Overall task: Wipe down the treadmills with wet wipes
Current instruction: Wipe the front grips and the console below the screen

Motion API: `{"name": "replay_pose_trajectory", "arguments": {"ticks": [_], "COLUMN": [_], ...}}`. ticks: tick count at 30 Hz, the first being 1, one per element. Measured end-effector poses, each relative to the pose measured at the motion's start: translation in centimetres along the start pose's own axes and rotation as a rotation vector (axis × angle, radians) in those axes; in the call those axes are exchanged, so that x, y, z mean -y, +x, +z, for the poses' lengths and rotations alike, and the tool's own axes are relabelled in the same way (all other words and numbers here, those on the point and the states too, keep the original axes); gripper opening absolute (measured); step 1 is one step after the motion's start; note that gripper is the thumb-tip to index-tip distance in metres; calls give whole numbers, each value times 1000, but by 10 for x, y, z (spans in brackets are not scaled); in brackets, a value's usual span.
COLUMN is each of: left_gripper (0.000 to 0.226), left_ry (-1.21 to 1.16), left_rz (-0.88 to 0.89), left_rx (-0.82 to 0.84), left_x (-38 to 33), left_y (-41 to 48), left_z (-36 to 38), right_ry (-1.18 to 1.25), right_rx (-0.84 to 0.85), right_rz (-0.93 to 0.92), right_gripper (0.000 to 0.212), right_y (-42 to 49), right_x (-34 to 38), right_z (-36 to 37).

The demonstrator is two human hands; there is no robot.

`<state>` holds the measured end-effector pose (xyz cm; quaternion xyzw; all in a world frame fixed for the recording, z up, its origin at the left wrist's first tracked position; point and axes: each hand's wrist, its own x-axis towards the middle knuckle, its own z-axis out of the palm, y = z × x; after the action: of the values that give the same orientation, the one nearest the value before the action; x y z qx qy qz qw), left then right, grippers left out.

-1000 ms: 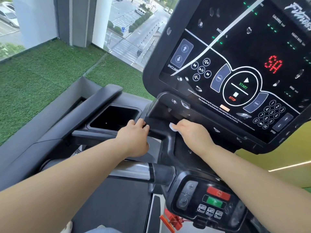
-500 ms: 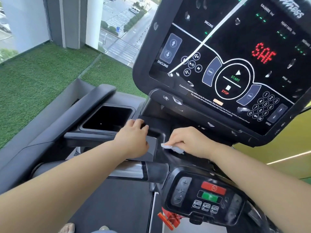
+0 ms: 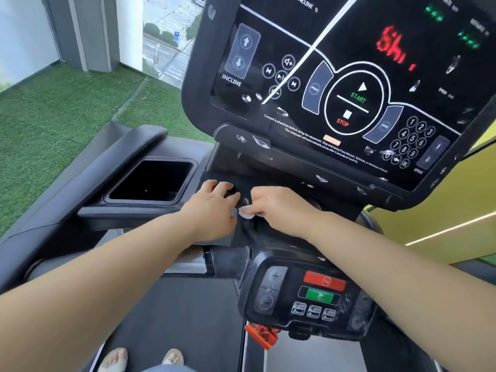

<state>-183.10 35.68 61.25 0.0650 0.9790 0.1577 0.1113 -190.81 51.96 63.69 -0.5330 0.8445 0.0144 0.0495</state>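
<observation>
A black treadmill fills the view, its big console [image 3: 349, 98] tilted above me with lit START and STOP marks. My right hand [image 3: 273, 206] pinches a small white wet wipe [image 3: 245, 212] and presses it on the dark ledge under the console. My left hand [image 3: 213, 205] lies just left of it, fingers spread on the same ledge beside the wipe, holding nothing. A lower control pad [image 3: 303, 291] with red and green buttons sits under my right forearm.
A deep black cup holder [image 3: 151, 181] opens to the left of my hands. The grey handrail [image 3: 182, 264] crosses under my left forearm. Green turf [image 3: 53, 108] and a window lie beyond. A red safety clip [image 3: 261, 335] hangs below the pad. My feet show at the bottom.
My right hand with the wipe came down from under the console's edge and slid left, close to my left hand. The left hand stayed put. The camera moved closer.
</observation>
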Motion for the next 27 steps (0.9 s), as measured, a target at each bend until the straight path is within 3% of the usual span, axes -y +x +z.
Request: {"name": "replay_pose_trajectory", "arguments": {"ticks": [4, 8, 11, 17, 23, 27], "left_gripper": [54, 42, 33, 30, 29, 28], "left_ry": [-49, -338, -466, -446, -463, -499], "left_rz": [12, 110, 98, -166, -132, -47], "left_rx": [33, 34, 40, -173, -160, -189], "left_x": [1, -4, -11, -23, -31, -37], "left_y": [-3, -15, -28, -37, -43, -47], "left_z": [0, -3, -4, -7, -10, -8], "right_ry": [172, 479, 659, 505, 610, 622], "right_rx": [86, 388, 296, 246, 264, 384], "right_rz": [-92, 153, 279, 192, 199, 247], "right_gripper": [8, 16, 22, 18, 18, 25], "right_y": [-7, -14, -16, -15, -34, -52], "right_x": [10, 1, -2, 12, 12, -3], "right_z": [-15, -52, -57, -35, -52, -70]}}
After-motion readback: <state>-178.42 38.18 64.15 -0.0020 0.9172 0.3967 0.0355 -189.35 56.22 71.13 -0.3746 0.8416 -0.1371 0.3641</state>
